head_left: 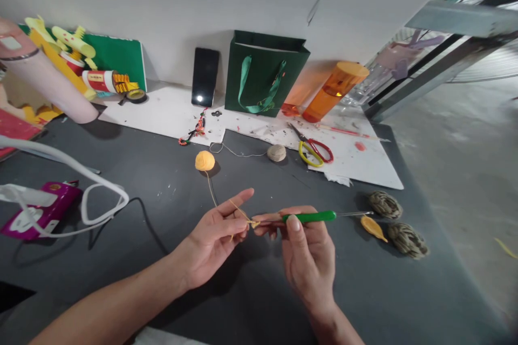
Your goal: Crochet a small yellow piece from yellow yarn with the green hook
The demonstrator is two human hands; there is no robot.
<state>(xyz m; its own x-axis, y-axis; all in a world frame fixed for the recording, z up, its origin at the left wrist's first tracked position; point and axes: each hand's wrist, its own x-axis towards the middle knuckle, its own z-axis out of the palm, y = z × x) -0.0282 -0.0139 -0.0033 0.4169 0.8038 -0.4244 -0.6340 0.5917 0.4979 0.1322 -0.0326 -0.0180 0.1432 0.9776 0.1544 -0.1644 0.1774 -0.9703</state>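
Note:
My left hand (218, 237) pinches a small yellow piece of crochet (253, 223) between thumb and fingers, its index finger stretched out with yarn running over it. That yarn leads back to a yellow yarn ball (204, 160) on the table. In my right hand (307, 253) is a crochet hook with a green handle (315, 217); one metal end meets the crochet piece, while another thin metal shaft points right. Beyond that shaft lie a yellow leaf-shaped piece (373, 228) and two grey-brown yarn bundles (408, 240). A beige yarn ball (277, 152) sits farther back.
Scissors (313, 151) lie on a white board (364, 159) at the back. Behind stand a dark green gift bag (263, 78), a phone (205, 76) and an orange bottle (335, 91). At left are a purple power strip (48, 210), white cables and a pink flask (52, 75).

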